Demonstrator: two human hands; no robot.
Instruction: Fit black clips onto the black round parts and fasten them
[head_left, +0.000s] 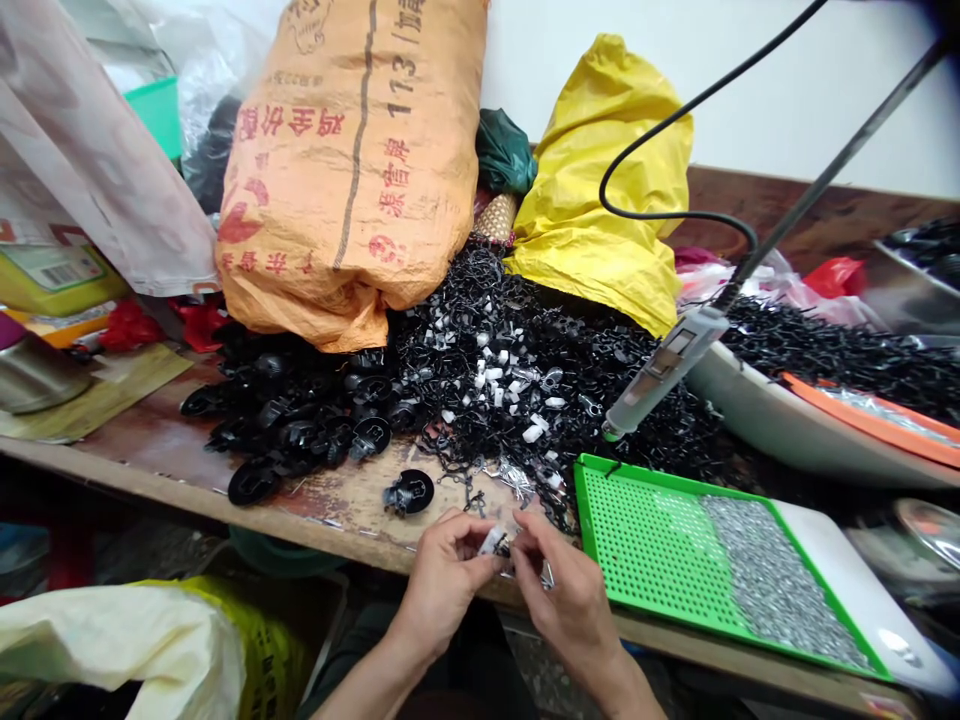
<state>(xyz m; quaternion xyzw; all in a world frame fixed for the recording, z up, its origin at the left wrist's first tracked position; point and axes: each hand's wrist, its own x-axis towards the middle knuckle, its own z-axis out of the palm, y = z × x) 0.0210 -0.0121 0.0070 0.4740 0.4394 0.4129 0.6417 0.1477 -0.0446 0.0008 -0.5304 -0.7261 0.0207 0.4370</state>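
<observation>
Near the table's front edge, my left hand is closed, pinching a small white plastic part between thumb and fingers. My right hand is closed too, its fingertips meeting at the same part, with small metal pieces showing by its fingers. Exactly what the right fingertips grip is partly hidden. Just beyond the hands lies one round black part with a threaded stem. Loose small black pieces and white pieces are heaped past it.
Left of the heap sit more round black parts. A green perforated tray holds small metal pieces on the right. Above it hangs an electric screwdriver on a cord. Behind stand an orange sack and a yellow bag.
</observation>
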